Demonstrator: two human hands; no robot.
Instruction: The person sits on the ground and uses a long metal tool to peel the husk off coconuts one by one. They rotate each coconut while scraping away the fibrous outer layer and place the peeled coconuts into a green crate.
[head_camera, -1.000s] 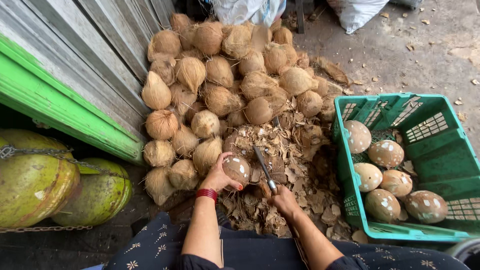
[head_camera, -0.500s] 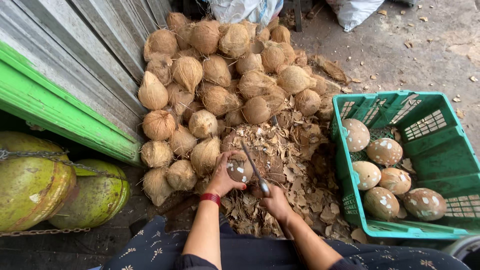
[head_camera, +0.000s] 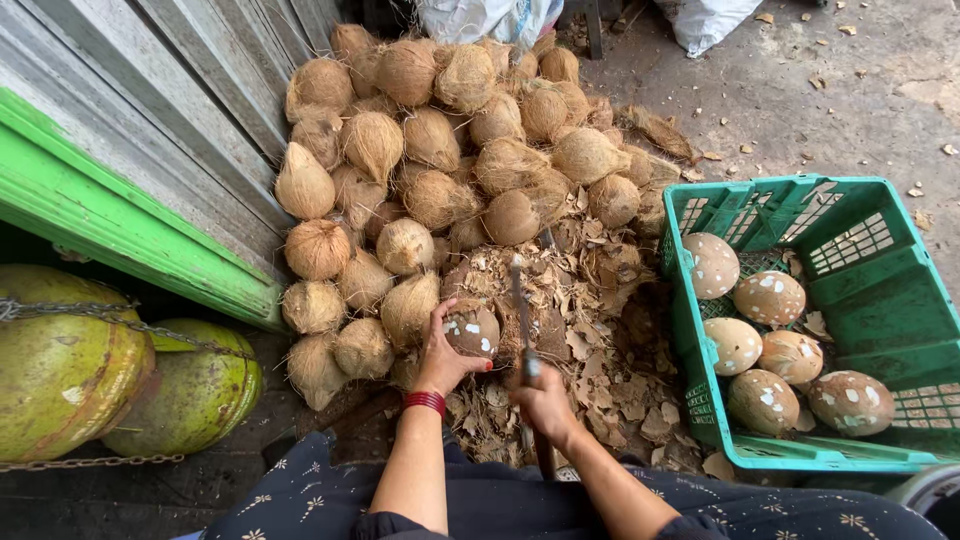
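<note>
Far left, two big green drums (head_camera: 70, 370) lie on their sides with a chain (head_camera: 110, 312) slung over them, tucked under a bright green ledge (head_camera: 110, 225) and the grey corrugated wall (head_camera: 150, 90) above it. Next comes the heap of husked brown coconuts (head_camera: 440, 150), piled against that wall and crowding right up to the worker's left hand (head_camera: 440, 355). That hand, with a red band (head_camera: 424, 401) at the wrist, is wrapped around a part-peeled coconut (head_camera: 473, 330), brown with white patches, held low just in front of the pile. Beside it the right hand (head_camera: 545, 400) is closed on the handle of a long knife (head_camera: 520, 305), the blade pointing away and lying close along the coconut's right side. Under both is a litter of dry shell chips (head_camera: 600, 340) on the floor. To the right sits a green plastic crate (head_camera: 880, 300) holding six peeled coconuts (head_camera: 768, 297), close by the knife hand.
</note>
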